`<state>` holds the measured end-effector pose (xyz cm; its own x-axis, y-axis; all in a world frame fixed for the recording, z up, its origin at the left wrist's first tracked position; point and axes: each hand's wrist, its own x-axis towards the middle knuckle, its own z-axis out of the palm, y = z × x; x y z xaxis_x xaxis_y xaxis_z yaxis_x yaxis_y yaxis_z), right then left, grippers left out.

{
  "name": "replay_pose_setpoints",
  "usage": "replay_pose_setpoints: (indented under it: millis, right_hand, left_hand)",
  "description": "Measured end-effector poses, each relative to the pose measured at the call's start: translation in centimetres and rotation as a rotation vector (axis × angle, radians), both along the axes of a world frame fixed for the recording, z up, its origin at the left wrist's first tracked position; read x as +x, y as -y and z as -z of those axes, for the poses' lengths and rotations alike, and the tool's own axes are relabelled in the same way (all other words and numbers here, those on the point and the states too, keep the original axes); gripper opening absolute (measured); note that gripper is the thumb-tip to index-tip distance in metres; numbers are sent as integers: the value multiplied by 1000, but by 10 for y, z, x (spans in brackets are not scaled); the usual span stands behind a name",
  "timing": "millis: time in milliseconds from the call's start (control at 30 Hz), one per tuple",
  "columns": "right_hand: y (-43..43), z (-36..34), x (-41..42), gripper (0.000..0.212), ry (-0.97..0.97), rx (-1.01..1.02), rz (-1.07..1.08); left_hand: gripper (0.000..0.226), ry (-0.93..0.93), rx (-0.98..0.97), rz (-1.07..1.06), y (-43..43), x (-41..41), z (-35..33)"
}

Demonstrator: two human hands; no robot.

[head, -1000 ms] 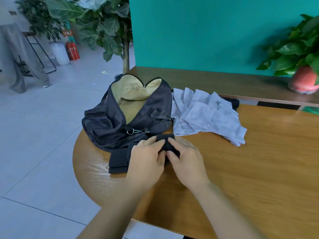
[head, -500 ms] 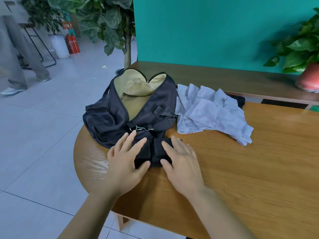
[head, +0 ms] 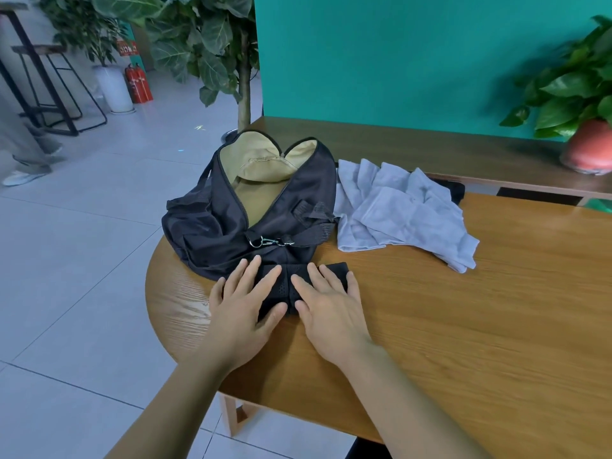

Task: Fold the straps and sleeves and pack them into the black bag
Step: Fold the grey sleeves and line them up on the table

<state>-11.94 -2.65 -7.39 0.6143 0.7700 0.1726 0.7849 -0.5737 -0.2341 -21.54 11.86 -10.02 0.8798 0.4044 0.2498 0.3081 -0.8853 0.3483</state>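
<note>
Strap: a black perforated fabric strap [head: 285,289], folded into a short flat bundle, lies at centre frame on the round-ended wooden table [head: 463,326], just below the bag and touching its near edge
Left hand [head: 245,306]: laid flat, fingers straight and spread, pressing the strap's left half; it grips nothing
Right hand [head: 328,303]: likewise flat, fingers straight, pressing the right half, thumb close to the left thumb
Strap's lie: its long axis runs left to right across the frame, the right end a touch higher, poking out past the right fingertips
Bag: the black fabric bag with tan lining [head: 205,226] is unzipped, mouth gaping toward the top of the frame; I see only lining inside
Sleeves: pale grey cloth sleeves [head: 397,213] are heaped loosely right of the bag, not folded
Progress: early, I'd say; one strap is folded and being flattened, nothing is packed, and the sleeves remain to fold
</note>
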Motion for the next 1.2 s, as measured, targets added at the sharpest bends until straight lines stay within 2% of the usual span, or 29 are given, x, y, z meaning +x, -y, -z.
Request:
replay_pose_setpoints:
  millis: [300, 567, 700, 767, 833, 1000, 1200]
  right_hand:
    - [39, -30, 25, 49, -41, 103, 3]
    - [112, -30, 71, 49, -100, 129, 249]
    - [135, -31, 106, 46, -108, 148, 328]
    - [137, -32, 129, 46, -106, 147, 358]
    - [134, -32, 154, 47, -111, 158, 373]
    - [119, -32, 208, 49, -135, 146, 370]
    - [95, -30, 276, 62, -119, 107, 386]
  left_hand:
    - [76, 67, 66, -104, 27, 25, -33]
    - [72, 24, -23, 103, 81, 82, -55]
    - [80, -1, -19, 162, 94, 127, -67]
    - [58, -35, -6, 174, 93, 157, -73]
    - [50, -56, 6, 179, 91, 187, -79]
    - [54, -107, 23, 173, 81, 257, -82]
    - [67, -163, -7, 115, 56, 330, -72]
